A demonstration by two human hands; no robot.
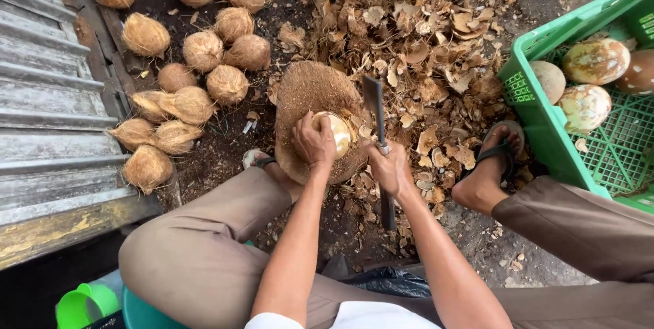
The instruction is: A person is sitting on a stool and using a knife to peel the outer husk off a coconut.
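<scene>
My left hand [313,141] grips a partly peeled coconut [337,131], pale where its shell is bared. It rests on a round wooden chopping block [306,90] covered in brown fibre. My right hand [390,169] holds a cleaver [374,107] by the handle, blade pointing up and away just to the right of the coconut. Both forearms reach down between my knees.
A pile of husked brown coconuts [204,50] lies at the left by corrugated metal sheeting [41,97]. Shell chips and husk scraps [422,36] cover the ground ahead. A green plastic crate [545,131] on the right holds peeled coconuts [593,62]. My sandalled foot [490,165] sits beside it.
</scene>
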